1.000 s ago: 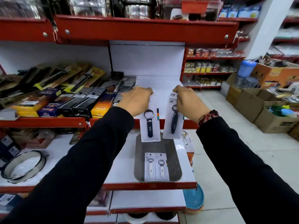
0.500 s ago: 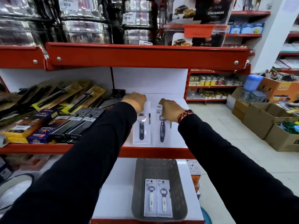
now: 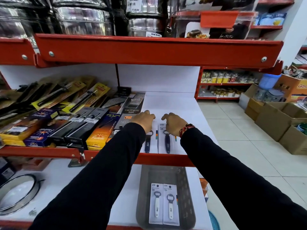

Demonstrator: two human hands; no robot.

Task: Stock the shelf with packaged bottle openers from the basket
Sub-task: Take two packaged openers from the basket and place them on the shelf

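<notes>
Both arms out in black sleeves over the white shelf (image 3: 174, 103) with the red front lip. Left hand (image 3: 144, 119) palm-down at the top of the left carded bottle opener (image 3: 150, 141), fingers curled loosely and resting on or just above the card; hard to tell whether gripping or only pressing. Right hand (image 3: 174, 123), with a red-and-black thread band at the wrist, likewise palm-down over the top of the right carded bottle opener (image 3: 167, 141), fingers bent, thumb pointing toward the other hand; grip not clear either. Both cards flat on the shelf, side by side and nearly touching, dark blue handles pointing toward the front lip, lower ends close to the edge. Just left of them, boxed and carded kitchen goods (image 3: 69, 123) crowded together, graters (image 3: 131, 100) lying behind. One level down, on a white lower shelf (image 3: 66, 183), a grey basket (image 3: 187, 188) holding two more packaged openers with white handles (image 3: 163, 204), flat, side by side, toward the near end of the basket. At far left on that lower shelf, a round metal-rimmed sieve (image 3: 15, 195). Above, steel containers (image 3: 83, 19) on the top red shelf. Off to the right, cardboard boxes (image 3: 274, 120) on a tiled floor.
</notes>
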